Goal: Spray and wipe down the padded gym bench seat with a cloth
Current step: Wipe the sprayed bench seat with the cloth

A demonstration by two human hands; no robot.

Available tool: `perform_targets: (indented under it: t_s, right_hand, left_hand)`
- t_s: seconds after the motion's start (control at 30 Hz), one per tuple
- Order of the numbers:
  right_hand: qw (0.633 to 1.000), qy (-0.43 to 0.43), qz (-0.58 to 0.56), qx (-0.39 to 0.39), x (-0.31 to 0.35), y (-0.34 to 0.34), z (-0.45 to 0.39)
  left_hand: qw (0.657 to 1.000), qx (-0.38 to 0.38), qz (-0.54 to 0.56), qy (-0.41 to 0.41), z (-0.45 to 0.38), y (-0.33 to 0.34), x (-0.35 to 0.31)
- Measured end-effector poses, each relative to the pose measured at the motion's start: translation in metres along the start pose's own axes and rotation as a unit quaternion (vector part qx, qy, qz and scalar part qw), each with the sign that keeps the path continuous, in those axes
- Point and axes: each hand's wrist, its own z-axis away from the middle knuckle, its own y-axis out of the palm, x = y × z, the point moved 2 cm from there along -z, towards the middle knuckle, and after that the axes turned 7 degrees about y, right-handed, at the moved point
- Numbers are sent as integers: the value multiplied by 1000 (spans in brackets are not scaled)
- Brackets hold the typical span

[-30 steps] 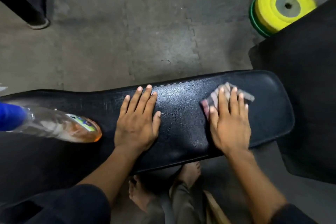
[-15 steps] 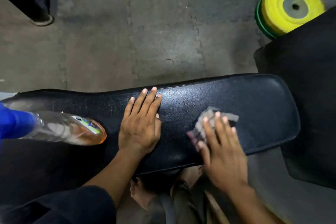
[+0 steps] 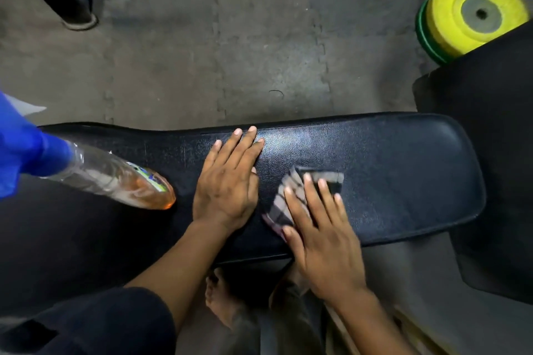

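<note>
Fingers (image 3: 310, 196) of the right hand (image 3: 326, 239) lie spread and flat on the folded checked cloth (image 3: 291, 196), pressing it onto the bench seat (image 3: 389, 170) rather than gripping it. The left hand (image 3: 226, 181) rests just beside it, palm down, fingers extended, holding nothing. The spray bottle (image 3: 112, 179) lies on the seat to the left, apart from both hands. The step in hand appears to be wiping. The next stroke likely calls for even downward pressure, carrying the cloth toward the rounded right end, which shows sheen.
</note>
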Motion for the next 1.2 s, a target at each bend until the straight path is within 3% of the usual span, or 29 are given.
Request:
perform_targets:
  t_s: [0.1,0.27,0.33,0.5,0.67,0.83,0.97,1.07,1.2]
  right_hand:
    - [1000,7,22,17,-35,-13,12]
    - [984,175,-41,-13,-38,-38,-65]
    - [979,196,-62,-12,-18,-39,-96]
    - [999,49,-22,9,46,-21,-72]
    - [999,-5,-16,37,25,-12,5]
    - [994,92,-31,48,-5,-27,-17]
    - [988,146,-43,29,30,-27,-77]
    - [997,61,-15,39,81,-19,-85]
    - [998,-43,14,34,116,-3,-24]
  left_hand:
    - [1000,-5,-3,0,1,2,0]
    - [1000,-3,10,-6,6,5,4]
    - [999,-2,31,-17,11,6,5]
    - [997,-16,55,-54,46,9,5]
    - [999,-12,19,-28,80,9,8]
    - [999,22,14,-33,104,4,11]
    - [998,21,44,-45,130,-4,11]
    - [995,24,78,-50,155,-13,16]
    - [994,44,87,-51,193,-35,39]
